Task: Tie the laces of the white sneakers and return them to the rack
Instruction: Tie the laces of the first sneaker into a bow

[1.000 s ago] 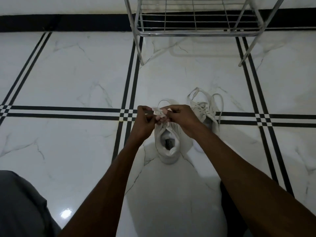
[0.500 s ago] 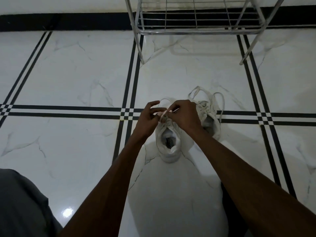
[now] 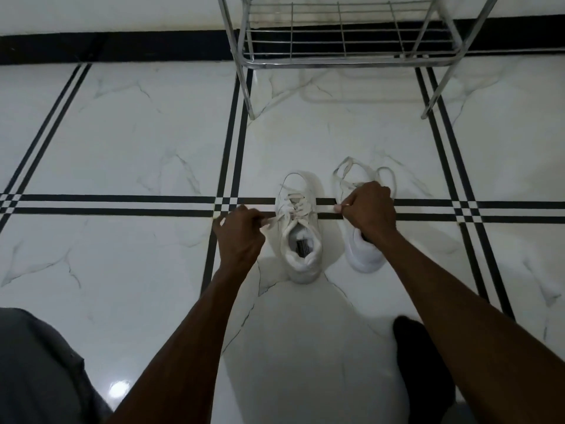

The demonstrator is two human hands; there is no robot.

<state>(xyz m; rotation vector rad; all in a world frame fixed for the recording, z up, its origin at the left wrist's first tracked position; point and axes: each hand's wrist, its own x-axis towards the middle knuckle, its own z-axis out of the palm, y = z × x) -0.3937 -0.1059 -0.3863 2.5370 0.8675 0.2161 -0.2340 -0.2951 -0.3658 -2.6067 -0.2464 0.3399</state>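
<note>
both hands pull lace ends apart, left hand (image 3: 240,232) and right hand (image 3: 368,211) each pinching one, cinching the left sneaker (image 3: 301,228); the right sneaker (image 3: 365,252) looks untied, the far rack (image 3: 345,61) bare.

Two bare forearms reaching forward and apart, left hand (image 3: 240,232) curled closed with knuckles up, right hand (image 3: 368,211) likewise fisted, thumb and forefinger pinched together, wrists roughly level
</note>
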